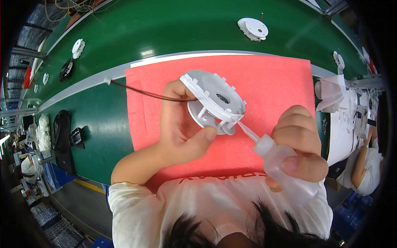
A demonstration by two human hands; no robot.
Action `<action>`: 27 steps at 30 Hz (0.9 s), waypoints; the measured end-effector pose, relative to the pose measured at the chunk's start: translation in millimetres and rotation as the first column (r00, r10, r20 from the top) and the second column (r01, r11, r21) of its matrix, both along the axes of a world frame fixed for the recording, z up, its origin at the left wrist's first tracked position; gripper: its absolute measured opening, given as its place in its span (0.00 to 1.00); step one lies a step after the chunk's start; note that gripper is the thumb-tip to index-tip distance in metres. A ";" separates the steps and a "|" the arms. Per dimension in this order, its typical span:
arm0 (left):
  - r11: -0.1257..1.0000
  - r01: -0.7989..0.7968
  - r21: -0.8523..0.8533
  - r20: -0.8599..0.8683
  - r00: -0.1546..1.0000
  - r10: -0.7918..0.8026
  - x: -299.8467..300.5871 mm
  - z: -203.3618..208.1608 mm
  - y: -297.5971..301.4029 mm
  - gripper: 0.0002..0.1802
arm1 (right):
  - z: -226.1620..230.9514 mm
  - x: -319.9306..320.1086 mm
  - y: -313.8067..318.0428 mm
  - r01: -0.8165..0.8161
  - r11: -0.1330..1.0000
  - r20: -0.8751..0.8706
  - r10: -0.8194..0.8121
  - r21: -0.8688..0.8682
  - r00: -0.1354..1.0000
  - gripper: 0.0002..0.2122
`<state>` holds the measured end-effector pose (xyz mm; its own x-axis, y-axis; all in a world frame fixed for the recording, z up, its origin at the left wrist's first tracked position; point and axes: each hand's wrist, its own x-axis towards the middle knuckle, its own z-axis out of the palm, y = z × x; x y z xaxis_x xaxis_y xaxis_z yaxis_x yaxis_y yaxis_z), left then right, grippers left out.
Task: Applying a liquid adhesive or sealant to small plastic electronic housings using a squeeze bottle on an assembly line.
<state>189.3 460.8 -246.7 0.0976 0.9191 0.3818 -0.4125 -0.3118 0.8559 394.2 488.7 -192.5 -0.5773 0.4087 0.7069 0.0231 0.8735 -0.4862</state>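
Over the pink mat, the left hand pinches a white housing from eight o'clock, its long axis ten-to-four. The right hand wraps a squeeze bottle, nozzle pointing toward eleven, at the housing's four-o'clock edge.

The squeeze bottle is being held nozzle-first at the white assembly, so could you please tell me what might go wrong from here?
Too firm a squeeze by the right hand on the squeeze bottle could push out too much through the nozzle, perhaps wetting nearby parts of the white assembly.

The left hand holds that assembly tilted above the pink mat, so it might slip.

The trailing cable could snag.
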 end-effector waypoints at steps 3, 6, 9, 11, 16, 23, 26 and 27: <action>0.988 0.054 -0.145 0.118 0.992 -0.037 2.7 1.9 -0.6 0.31 | 0.3 0.3 1.7 0.008 1.000 -0.023 -0.007 0.030 1.000 0.19; 0.938 0.150 -0.314 0.220 0.972 -0.081 4.9 10.9 -0.1 0.31 | 0.8 2.0 3.7 -0.001 0.999 -0.030 0.003 0.049 1.000 0.20; 0.874 0.239 -0.423 0.320 0.942 -0.102 5.7 13.5 1.4 0.30 | -5.3 4.3 8.3 -0.042 0.989 -0.135 0.062 0.144 0.989 0.20; 0.800 0.311 -0.513 0.407 0.909 -0.093 8.6 16.0 3.5 0.28 | -3.1 5.2 7.6 -0.037 0.990 -0.136 0.056 0.135 0.989 0.20; 0.803 0.301 -0.514 0.403 0.911 -0.084 13.9 19.1 5.2 0.28 | -0.8 7.6 5.0 0.008 0.998 -0.086 -0.003 0.064 0.996 0.20; 0.708 0.233 -0.667 0.377 0.925 0.050 14.3 19.3 1.2 0.38 | 0.1 7.4 8.9 -0.037 0.995 -0.077 0.044 0.087 0.996 0.19; 0.729 0.391 -0.562 0.438 0.888 -0.140 5.0 8.7 3.7 0.37 | 0.6 7.2 6.9 -0.048 0.996 -0.069 0.053 0.075 0.996 0.18; 0.728 0.392 -0.563 0.438 0.888 -0.139 6.3 11.9 3.3 0.37 | 0.5 7.0 6.1 -0.032 0.998 -0.074 0.037 0.061 0.997 0.18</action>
